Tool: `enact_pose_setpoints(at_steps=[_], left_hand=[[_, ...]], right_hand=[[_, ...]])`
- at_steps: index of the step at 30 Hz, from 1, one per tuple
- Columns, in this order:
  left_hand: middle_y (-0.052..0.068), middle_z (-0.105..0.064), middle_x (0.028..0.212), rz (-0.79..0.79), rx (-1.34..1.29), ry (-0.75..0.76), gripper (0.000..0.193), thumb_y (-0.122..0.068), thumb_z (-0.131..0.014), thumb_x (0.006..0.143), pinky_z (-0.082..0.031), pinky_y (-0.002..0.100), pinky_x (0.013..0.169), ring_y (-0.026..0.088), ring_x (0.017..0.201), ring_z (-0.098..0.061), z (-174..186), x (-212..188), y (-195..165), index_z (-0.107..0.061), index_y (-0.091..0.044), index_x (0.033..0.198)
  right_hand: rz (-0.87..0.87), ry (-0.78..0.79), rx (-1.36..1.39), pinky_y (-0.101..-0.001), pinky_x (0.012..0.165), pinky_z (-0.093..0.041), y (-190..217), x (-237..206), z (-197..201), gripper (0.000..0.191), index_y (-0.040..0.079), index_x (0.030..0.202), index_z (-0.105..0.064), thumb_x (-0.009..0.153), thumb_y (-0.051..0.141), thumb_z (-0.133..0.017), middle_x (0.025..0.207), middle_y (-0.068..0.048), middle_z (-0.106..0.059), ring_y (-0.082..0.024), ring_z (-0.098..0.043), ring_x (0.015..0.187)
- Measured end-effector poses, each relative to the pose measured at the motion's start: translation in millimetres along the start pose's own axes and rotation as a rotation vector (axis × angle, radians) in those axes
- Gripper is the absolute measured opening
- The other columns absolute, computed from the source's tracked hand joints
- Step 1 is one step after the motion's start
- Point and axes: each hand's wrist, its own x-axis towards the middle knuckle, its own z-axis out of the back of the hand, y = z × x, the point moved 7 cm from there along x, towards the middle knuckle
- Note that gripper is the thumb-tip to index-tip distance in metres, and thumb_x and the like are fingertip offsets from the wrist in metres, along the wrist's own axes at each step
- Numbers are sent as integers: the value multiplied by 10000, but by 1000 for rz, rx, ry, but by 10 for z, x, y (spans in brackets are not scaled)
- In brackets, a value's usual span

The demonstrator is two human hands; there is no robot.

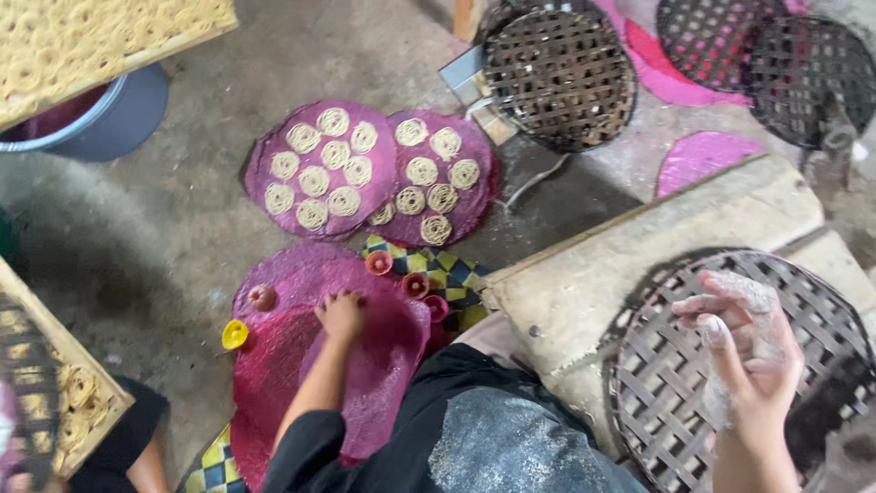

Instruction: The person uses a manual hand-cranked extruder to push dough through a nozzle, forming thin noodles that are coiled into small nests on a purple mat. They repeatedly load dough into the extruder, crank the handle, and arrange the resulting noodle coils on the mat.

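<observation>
My left hand (339, 315) reaches forward from a black sleeve. Its fingers are curled down on the top edge of a round pink mat (383, 365) that lies on a stack of such mats on the floor. My right hand (748, 338) is coated in white flour and hovers over a dark woven round tray (657, 383) on a stone block. Its fingers are loosely apart and hold nothing. Just beyond the stack, two pink mats (321, 166) (470, 201) carry several coils of pale noodle strands.
Small red cups (378, 263) and a yellow one (234, 334) ring the stack. More woven trays (558, 73) (803, 78) lie at the back. A grey bucket (119, 119) sits under a noodle rack (91, 36). Another person's arm (146, 466) is at the bottom left.
</observation>
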Motion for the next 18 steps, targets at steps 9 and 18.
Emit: enact_pose_setpoints(at_steps=[9, 18], left_hand=[[95, -765, 979, -735, -519, 229, 407, -291, -769, 850, -552, 343, 801, 210, 900, -683, 2290, -632, -1436, -685, -59, 1173], [63, -712, 1036, -1809, -159, 164, 200, -306, -708, 930, -479, 444, 942, 284, 1064, -650, 3077, -2548, -4446, -709, -169, 1076]], right_hand=[[-31, 51, 52, -334, 946, -548, -83, -297, 390, 364, -49, 1327, -612, 981, 57, -650, 1247, -137, -640, -190, -664, 1103], [-94, 0, -325, -262, 680, -610, -169, -429, 554, 409, 35, 1283, -639, 890, 79, -744, 1068, -57, -799, -122, -773, 870]])
